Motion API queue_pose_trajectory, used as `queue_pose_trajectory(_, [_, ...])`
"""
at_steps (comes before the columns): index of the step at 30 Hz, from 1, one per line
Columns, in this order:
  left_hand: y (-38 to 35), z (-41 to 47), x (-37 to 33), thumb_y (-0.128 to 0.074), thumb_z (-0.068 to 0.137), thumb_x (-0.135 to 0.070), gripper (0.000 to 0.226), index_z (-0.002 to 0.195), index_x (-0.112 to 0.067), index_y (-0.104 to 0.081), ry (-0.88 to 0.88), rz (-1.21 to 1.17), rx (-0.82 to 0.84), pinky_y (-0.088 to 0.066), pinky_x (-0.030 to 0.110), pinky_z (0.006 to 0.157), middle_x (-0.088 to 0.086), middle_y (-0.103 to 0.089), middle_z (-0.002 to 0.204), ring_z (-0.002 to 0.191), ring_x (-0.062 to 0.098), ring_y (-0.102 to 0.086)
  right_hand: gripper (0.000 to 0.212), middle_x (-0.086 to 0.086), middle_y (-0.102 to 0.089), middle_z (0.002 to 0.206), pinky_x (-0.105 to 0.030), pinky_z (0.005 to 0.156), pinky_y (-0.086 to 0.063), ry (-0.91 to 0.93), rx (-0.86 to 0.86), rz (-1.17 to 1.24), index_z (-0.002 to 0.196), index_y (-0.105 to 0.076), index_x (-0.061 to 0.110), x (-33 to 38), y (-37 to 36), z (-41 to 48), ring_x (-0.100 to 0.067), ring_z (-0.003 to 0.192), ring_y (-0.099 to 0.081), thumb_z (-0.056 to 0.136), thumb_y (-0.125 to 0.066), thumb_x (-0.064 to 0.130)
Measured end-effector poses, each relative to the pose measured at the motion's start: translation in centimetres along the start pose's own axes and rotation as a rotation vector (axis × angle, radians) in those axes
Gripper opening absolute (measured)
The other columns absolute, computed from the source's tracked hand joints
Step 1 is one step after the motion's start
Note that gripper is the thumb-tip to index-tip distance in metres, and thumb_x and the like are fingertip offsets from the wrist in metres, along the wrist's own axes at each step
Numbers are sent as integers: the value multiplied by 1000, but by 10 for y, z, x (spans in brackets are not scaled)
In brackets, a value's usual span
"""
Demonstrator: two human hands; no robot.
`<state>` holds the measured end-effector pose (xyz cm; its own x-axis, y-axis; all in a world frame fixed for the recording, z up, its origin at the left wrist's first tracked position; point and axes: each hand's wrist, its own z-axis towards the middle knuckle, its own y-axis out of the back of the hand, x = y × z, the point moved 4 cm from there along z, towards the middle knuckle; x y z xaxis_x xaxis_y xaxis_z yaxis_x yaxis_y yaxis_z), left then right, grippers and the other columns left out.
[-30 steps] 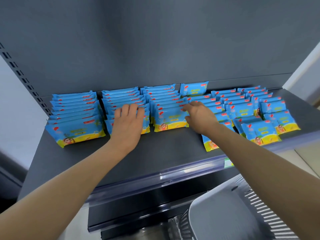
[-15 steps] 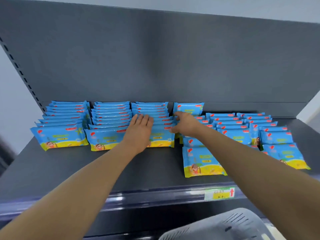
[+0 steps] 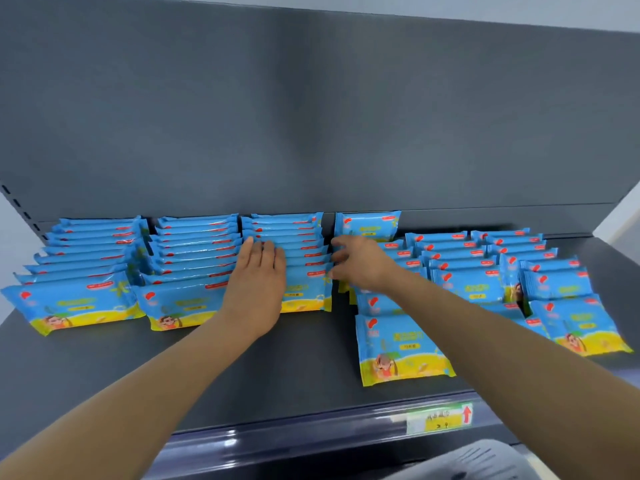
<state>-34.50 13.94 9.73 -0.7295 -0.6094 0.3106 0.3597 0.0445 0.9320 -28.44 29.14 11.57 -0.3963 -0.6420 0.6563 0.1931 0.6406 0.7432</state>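
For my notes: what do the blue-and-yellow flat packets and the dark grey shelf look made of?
Blue-and-yellow flat packets: likely thin glossy plastic film; light streaks and crimped side seams show. Dark grey shelf: probably painted metal, matt, smooth and evenly coloured. Translucent front rail: seems clear glossy plastic, given its bright glints.

we see a dark grey shelf (image 3: 277, 368) carrying blue and yellow packets (image 3: 79, 271) in side-by-side rows that run from front to back, each packet overlapping the next. the left rows sit tidy and the right rows looser. a front packet (image 3: 398, 348) lies flat near the edge, just behind the price label (image 3: 440, 418) on the rail.
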Motion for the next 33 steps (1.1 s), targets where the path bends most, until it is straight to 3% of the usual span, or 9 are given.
queue_pose_trajectory(2, [9,3,-7,-53,88,-34,71,143,-4,-19,-18,-83,-40,4,44,117,17,-25,147,138,32,-23,50,-10,-61,124,-26,88,-49,8,-54,-20,132,-50,7,-5,21,3,-22,112,-58,84,-63,2])
queue_pose_trajectory(5, [33,5,-31,-60,85,-30,59,135,-8,-39,-86,-353,-165,2,38,116,9,-44,134,128,27,-39,49,-8,-55,133,-31,102,-43,-25,-30,-243,132,-51,8,-22,48,12,-22,121,-53,85,-66,13])
queue_pose_trajectory(9, [51,6,-80,-60,84,-44,66,138,-15,-35,-217,-591,-76,-2,26,111,2,-39,136,130,20,-29,61,-4,-36,150,-32,112,-29,-87,174,-435,144,-36,12,-42,64,17,-22,136,-37,91,-58,34])
queue_pose_trajectory(13, [36,11,-123,-68,66,-61,106,144,-12,-17,-370,-433,129,10,35,114,4,-17,149,141,20,-6,54,-5,-39,148,-30,109,-28,-76,255,-510,141,-40,15,-56,62,29,-22,134,-38,97,-41,45])
queue_pose_trajectory(21, [25,20,-130,-66,63,-68,105,141,-12,-24,-296,-389,126,12,37,115,3,-13,150,142,19,-3,66,5,-43,145,-34,113,-28,-33,322,-447,137,-46,31,-66,51,48,-19,134,-39,86,-35,70])
queue_pose_trajectory(26, [28,19,-133,-63,72,-57,84,135,-13,-30,-249,-370,39,9,36,116,3,-32,138,134,19,-24,102,4,-54,134,-38,106,-39,15,245,-443,126,-55,41,-80,43,71,-21,122,-50,45,-28,96])
queue_pose_trajectory(28, [30,22,-134,-63,73,-52,75,129,-14,-33,-224,-381,0,7,35,116,0,-36,128,128,17,-30,94,0,-60,123,-38,100,-43,37,233,-437,117,-62,32,-74,45,65,-22,114,-55,50,-33,91])
queue_pose_trajectory(31, [32,26,-136,-63,71,-52,73,125,-14,-33,-195,-351,-9,4,36,116,-1,-36,122,122,18,-31,54,0,-52,68,-27,62,-41,50,197,-399,67,-52,18,-70,53,58,-16,65,-52,75,-52,71])
queue_pose_trajectory(33, [32,28,-136,-62,71,-50,68,122,-15,-34,-168,-343,-47,1,37,116,0,-36,120,120,19,-32,50,1,-44,68,-29,61,-35,80,178,-361,67,-46,14,-69,59,60,-18,64,-42,81,-57,61])
